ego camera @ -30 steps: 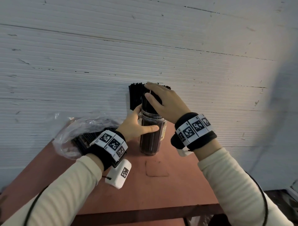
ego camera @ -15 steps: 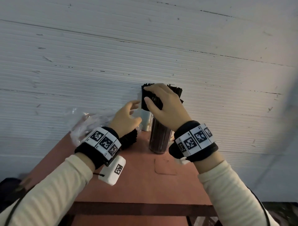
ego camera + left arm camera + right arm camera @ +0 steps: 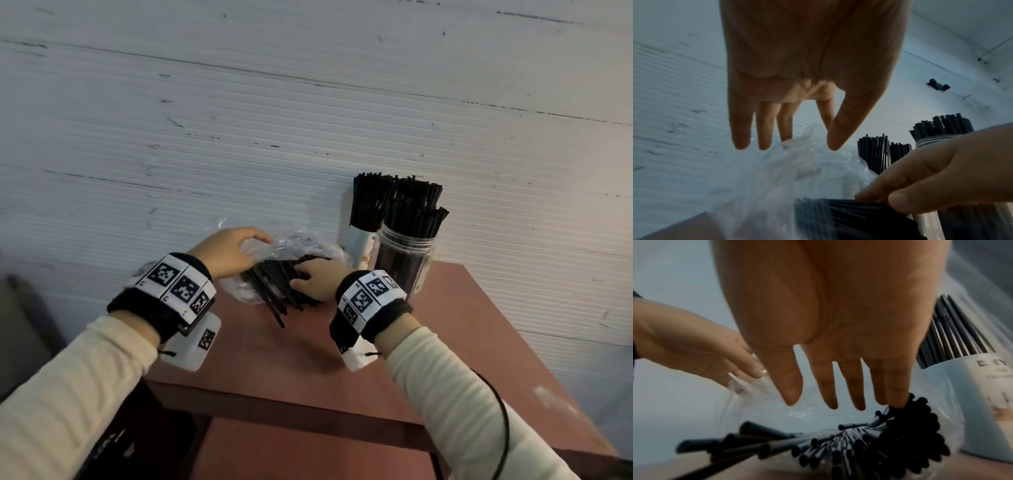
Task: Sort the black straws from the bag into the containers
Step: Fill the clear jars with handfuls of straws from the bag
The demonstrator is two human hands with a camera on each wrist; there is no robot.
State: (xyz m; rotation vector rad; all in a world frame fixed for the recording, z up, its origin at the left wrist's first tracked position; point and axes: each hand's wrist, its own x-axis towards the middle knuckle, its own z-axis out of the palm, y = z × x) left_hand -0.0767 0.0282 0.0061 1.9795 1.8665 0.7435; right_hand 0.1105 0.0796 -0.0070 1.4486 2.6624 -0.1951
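Loose black straws point(image 3: 274, 287) lie in a crumpled clear plastic bag point(image 3: 291, 245) on the red-brown table point(image 3: 462, 342). My left hand point(image 3: 253, 246) rests on the bag's top with its fingers nearly straight point(image 3: 744, 129), touching the plastic point(image 3: 807, 162). My right hand point(image 3: 303, 275) lies on the straws at the bag's mouth, fingers extended point(image 3: 832, 386), tips touching the straw ends point(image 3: 910, 426). Behind it stand a clear jar point(image 3: 404, 260) and a white container point(image 3: 359, 246), both packed with upright black straws point(image 3: 411, 209).
A white ribbed wall point(image 3: 308, 120) runs right behind the table. The table's front edge point(image 3: 274, 404) lies close to my wrists. A dark object point(image 3: 20, 325) sits low at the left. The white container point(image 3: 972, 394) stands just right of my right hand.
My right hand let go of the straw bundle at the jar and dropped left onto the bag's straws. The left hand moved from the jar to the top of the bag.
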